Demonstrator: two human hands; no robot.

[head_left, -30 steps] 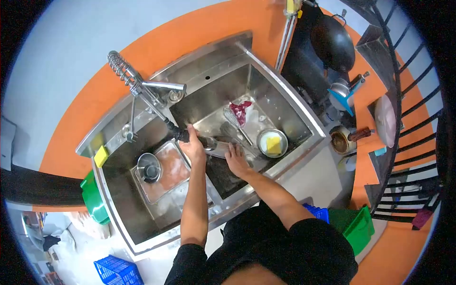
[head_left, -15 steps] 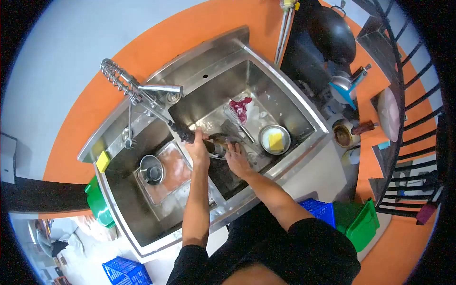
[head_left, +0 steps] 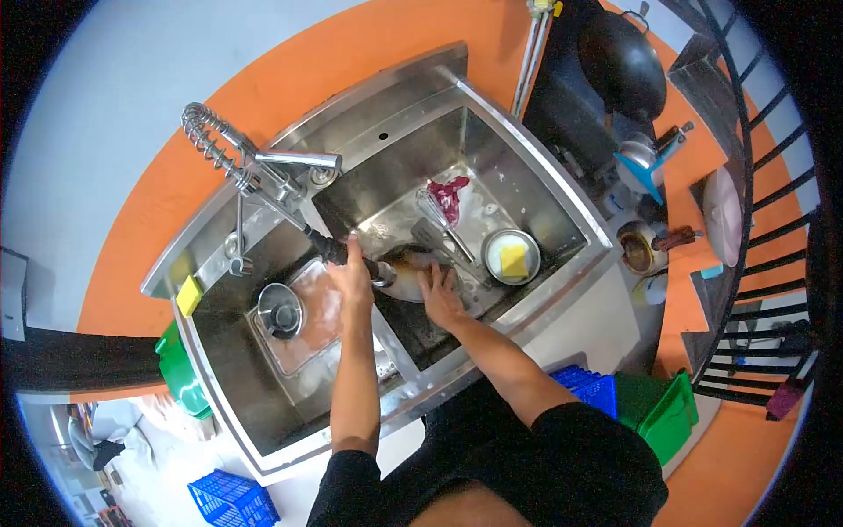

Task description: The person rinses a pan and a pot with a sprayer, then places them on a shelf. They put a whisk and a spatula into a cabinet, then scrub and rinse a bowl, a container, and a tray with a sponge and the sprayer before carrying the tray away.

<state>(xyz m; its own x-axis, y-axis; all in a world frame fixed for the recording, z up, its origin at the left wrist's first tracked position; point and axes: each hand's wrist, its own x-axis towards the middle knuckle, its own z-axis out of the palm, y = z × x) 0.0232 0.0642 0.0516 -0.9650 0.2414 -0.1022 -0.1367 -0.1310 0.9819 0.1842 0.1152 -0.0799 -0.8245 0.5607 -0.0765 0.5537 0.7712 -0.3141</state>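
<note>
My left hand [head_left: 352,283] is closed around the black grip of a spring-hose faucet sprayer [head_left: 325,247]. Its nozzle points down to the right at a round metal bowl [head_left: 406,286] in the right basin. Against the bowl's right side lies my right hand [head_left: 443,299], fingers spread. Just beyond that hand, a grey spatula [head_left: 430,235] and a wire whisk [head_left: 432,209] rest on the basin floor. Close by on the right stands a small round bowl [head_left: 494,274] holding a yellow sponge [head_left: 514,261]. A crumpled dark red item [head_left: 449,198] sits farther back.
In the left basin a metal bowl [head_left: 281,311] sits on a soapy rectangular tray [head_left: 321,321]. Another yellow sponge [head_left: 189,296] is on the sink's left rim. A metal divider [head_left: 392,344] separates the basins. Blue crates [head_left: 233,499] and a green bin [head_left: 672,417] stand on the floor.
My left hand and the sprayer have shifted slightly left, and more of the metal bowl shows beneath the nozzle. My right hand stays on the bowl with little movement.
</note>
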